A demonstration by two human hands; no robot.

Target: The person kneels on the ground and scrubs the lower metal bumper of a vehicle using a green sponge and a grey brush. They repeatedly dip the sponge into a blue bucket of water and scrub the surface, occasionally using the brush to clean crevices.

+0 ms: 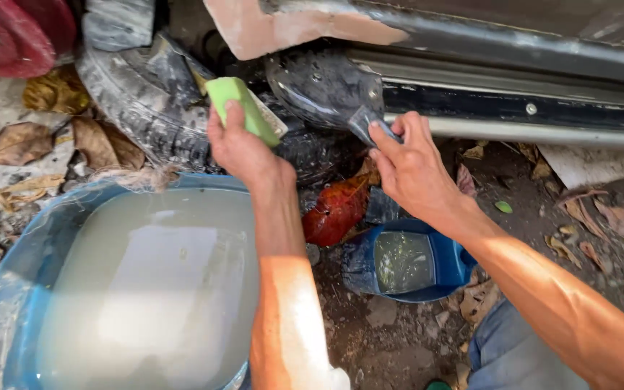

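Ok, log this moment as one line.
left hand: holds green sponge | right hand: pinches grey scrap on wet black panel | blue tub: cloudy water

Bare dirt ground (399,347) carries a blue tub (9,303) of cloudy water at eight o'clock, a small blue container (453,263) at centre, a tyre (139,108) at eleven, dry leaves (19,144) around.
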